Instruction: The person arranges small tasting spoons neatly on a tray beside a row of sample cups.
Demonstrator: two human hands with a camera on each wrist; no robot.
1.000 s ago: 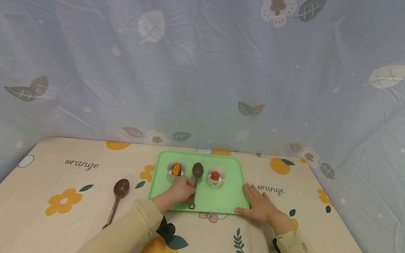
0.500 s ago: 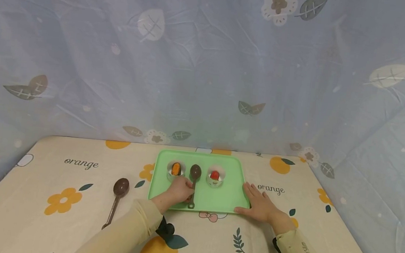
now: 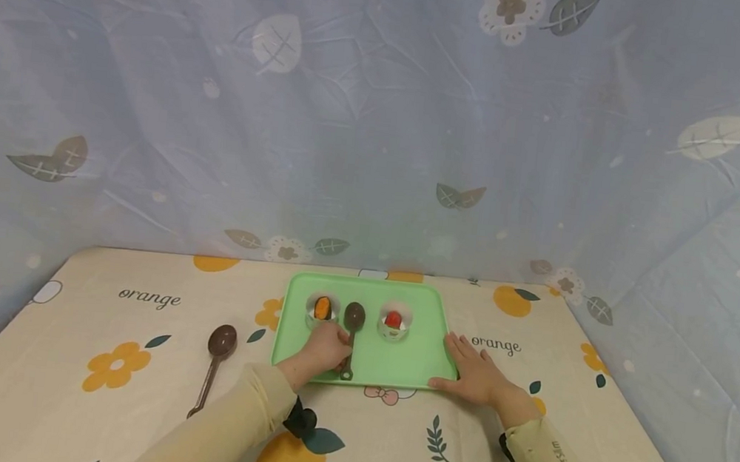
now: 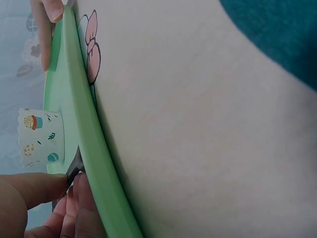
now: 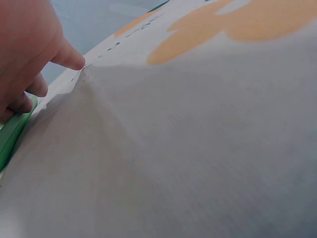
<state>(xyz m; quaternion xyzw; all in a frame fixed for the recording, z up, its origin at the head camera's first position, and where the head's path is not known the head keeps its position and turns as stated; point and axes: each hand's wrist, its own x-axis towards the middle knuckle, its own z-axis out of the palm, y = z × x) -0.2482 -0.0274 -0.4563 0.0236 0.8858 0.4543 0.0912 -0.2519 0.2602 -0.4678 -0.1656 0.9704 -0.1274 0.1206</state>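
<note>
My left hand [image 3: 324, 347] pinches the handle of a dark brown spoon [image 3: 354, 316] between thumb and fingers. The spoon lies over the light green tray [image 3: 407, 365], bowl toward the back, its handle end by the front rim. To its left stands a small paper cup [image 3: 311, 320] with an orange-and-black piece [image 3: 323, 308] in it. A second patterned cup [image 4: 42, 137], to the spoon's right, holds a red piece [image 3: 393, 319]. My right hand [image 3: 478, 379] rests at the tray's front right corner, fingers spread and fairly straight, the thumb by the front rim.
Another brown spoon [image 3: 222, 341] lies on the printed tablecloth [image 3: 163, 360], left of the tray. A pale blue-grey curtain [image 3: 368, 112] hangs behind the table and along its sides.
The spoon in my left hand has shifted a little to the left and toward me, closer to the left cup. The right hand and tray have stayed in place.
</note>
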